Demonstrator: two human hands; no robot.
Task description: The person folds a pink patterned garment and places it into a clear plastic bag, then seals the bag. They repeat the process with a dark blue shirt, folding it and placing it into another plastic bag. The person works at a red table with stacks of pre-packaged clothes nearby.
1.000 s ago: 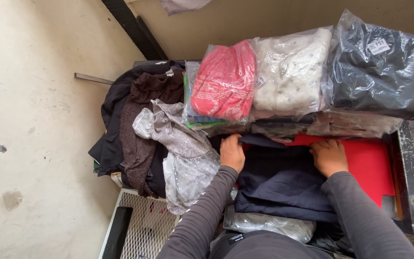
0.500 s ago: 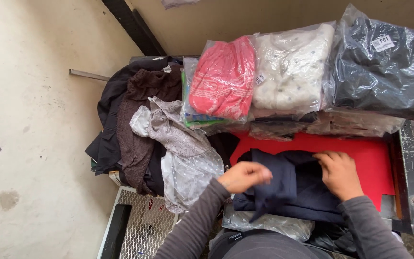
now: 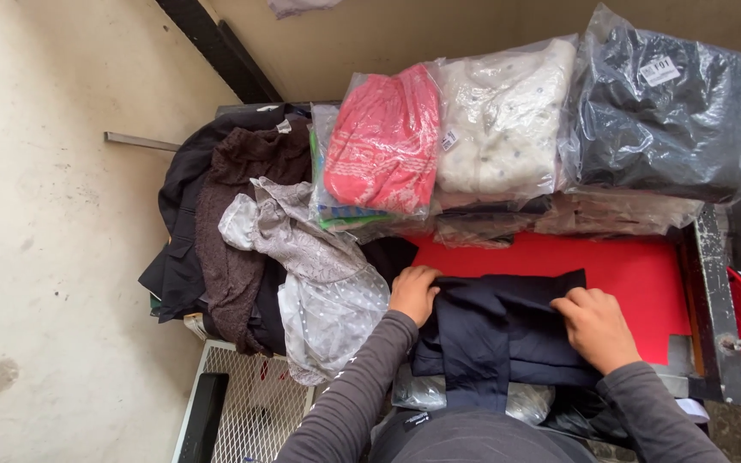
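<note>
**A:** Closest to us, something dark and rounded sits at the bottom edge, cut off, can't tell what. Just past it a clear plastic bag peeks out from under the navy garment, mostly hidden.

**B:** Yeah, and our left hand is pinching the garment's left edge while our right hand is curled over a fold on its right side. Fingertips are tucked into the cloth so we can't see them fully.

**A:** The garment is lying on the red board, covering its near-left part.

**B:** Left of that, a loose clothes pile hangs over a white wire rack.

**A:** Farthest back: bagged garments stacked up, a red one, a cream one, a dark one. Lower bags are squashed, contents hard to make out.
</note>
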